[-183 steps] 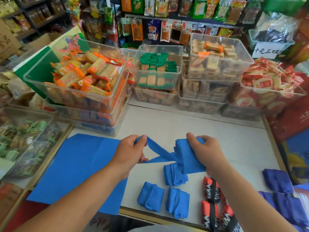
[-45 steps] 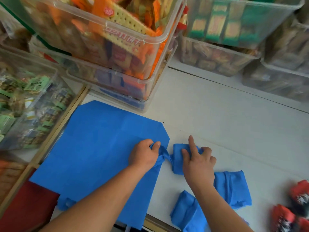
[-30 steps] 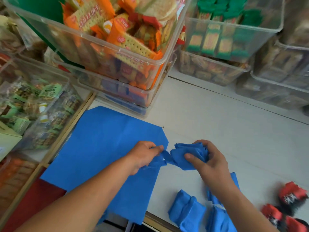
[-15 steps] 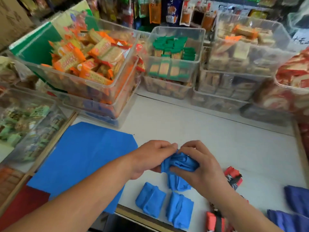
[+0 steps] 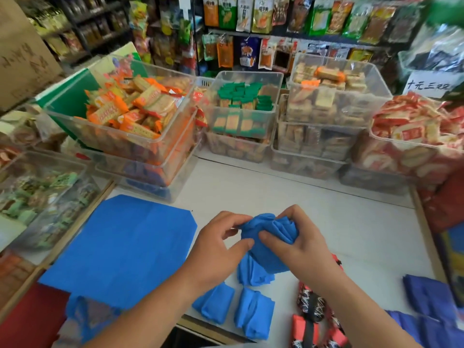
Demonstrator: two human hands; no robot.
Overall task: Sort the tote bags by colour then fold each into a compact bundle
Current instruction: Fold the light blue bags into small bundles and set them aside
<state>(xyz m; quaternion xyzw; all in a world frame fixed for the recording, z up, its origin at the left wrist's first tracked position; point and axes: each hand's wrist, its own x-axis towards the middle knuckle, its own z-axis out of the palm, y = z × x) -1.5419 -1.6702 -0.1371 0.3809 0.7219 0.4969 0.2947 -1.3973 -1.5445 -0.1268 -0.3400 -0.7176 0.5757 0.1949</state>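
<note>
1. We hold the bright blue fabric tote bundle (image 5: 271, 228) just above the white tabletop (image 5: 276, 192), between both hands. A second ago it was looser, with its strap trailing to the left; now the strap looks wound in.
2. Our left hand (image 5: 218, 244) pinches the bundle's left edge between thumb and forefinger. Our right hand (image 5: 298, 244) curls round its right side, thumb pressed on the front.
3. We judge this bundle nearly done, with only the tuck left.
4. Three finished blue folded bundles (image 5: 214, 302) lie below the hands, near the table's front edge, beside the red-and-black patterned bundles (image 5: 311, 305).
5. The flat blue tote bag (image 5: 125, 247) on the left is not yet folded.
</note>
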